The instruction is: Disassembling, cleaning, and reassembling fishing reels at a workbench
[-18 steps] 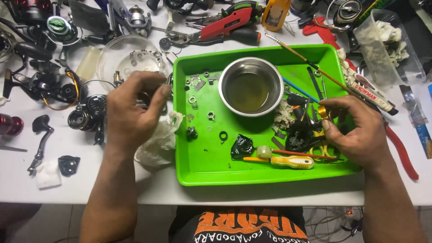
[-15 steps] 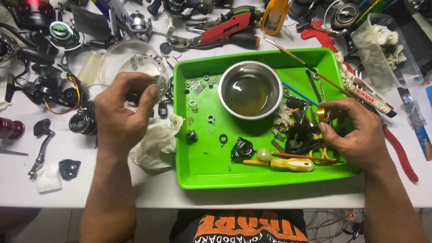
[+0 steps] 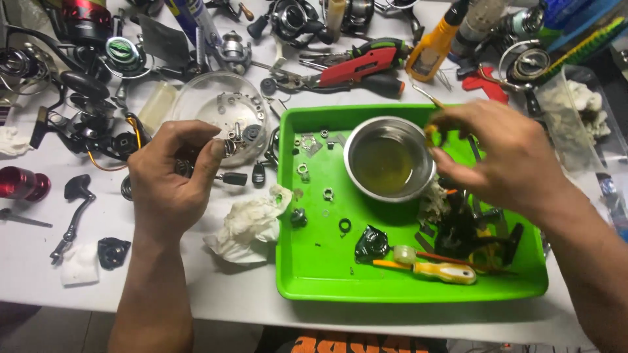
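White worktop [image 3: 39, 261] is carrying a green tray [image 3: 314, 281], with a steel bowl [image 3: 389, 160] of yellowish liquid sitting in it. Your right hand [image 3: 504, 157] is hovering at the bowl's right rim, fingertips pinching a small yellow part [image 3: 430, 131]. Your left hand [image 3: 173, 180] is curling beside the clear dish [image 3: 196, 104], thumb and fingers pinching a small metal piece [image 3: 229, 147].

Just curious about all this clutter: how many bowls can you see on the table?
2: a steel bowl of liquid inside the green tray, and a clear bowl of small parts left of it. Others may hide in the clutter.
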